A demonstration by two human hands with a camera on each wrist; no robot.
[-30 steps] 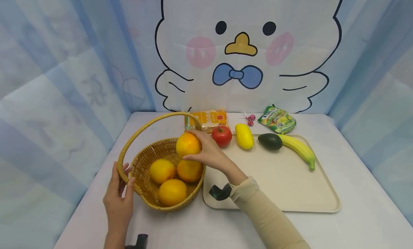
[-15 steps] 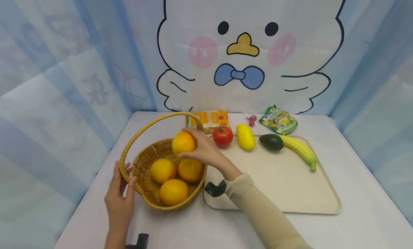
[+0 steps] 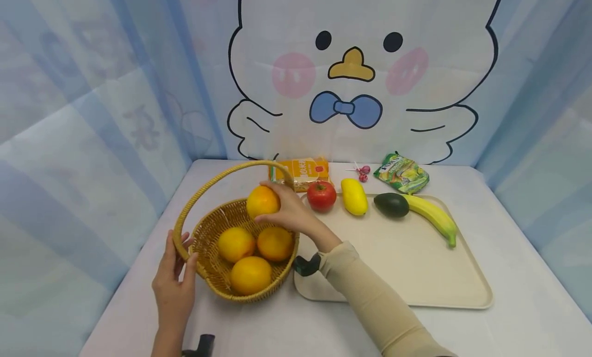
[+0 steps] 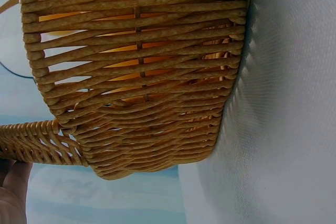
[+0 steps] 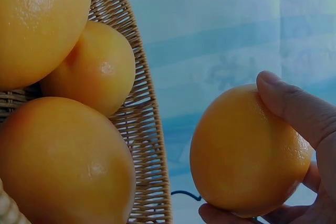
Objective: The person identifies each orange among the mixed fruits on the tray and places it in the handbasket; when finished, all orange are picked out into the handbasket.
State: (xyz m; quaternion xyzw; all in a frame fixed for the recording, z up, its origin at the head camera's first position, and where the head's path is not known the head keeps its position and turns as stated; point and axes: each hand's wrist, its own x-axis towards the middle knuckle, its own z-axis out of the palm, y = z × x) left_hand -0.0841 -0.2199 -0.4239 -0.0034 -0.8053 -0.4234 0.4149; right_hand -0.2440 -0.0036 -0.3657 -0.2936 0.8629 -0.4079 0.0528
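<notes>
A woven wicker basket (image 3: 206, 239) with a tall arched handle (image 3: 245, 165) holds three oranges, one of them the front orange (image 3: 251, 276). My left hand (image 3: 174, 290) grips the handle low on its left side, thumb in front and fingers behind. The left wrist view is mostly filled by the basket's outer wall (image 4: 157, 87), with orange showing through its gaps. Over the basket's back right part, my right hand (image 3: 296, 212) holds another orange (image 3: 262, 203) between thumb and fingers. In the right wrist view this orange (image 5: 247, 153) is apart from those in the basket.
Right of the basket lies a beige tray (image 3: 430, 275). Along its back edge are a red apple (image 3: 321, 195), a yellow mango (image 3: 354, 196), a dark green avocado (image 3: 391, 205) and a banana (image 3: 432, 218). Behind are an orange packet (image 3: 305, 173), lollipops (image 3: 363, 170) and a green bag (image 3: 402, 173).
My right hand has moved slightly left and up with the orange, then nearly stopped. The left hand keeps its grip on the handle. The whole view has shifted a little.
</notes>
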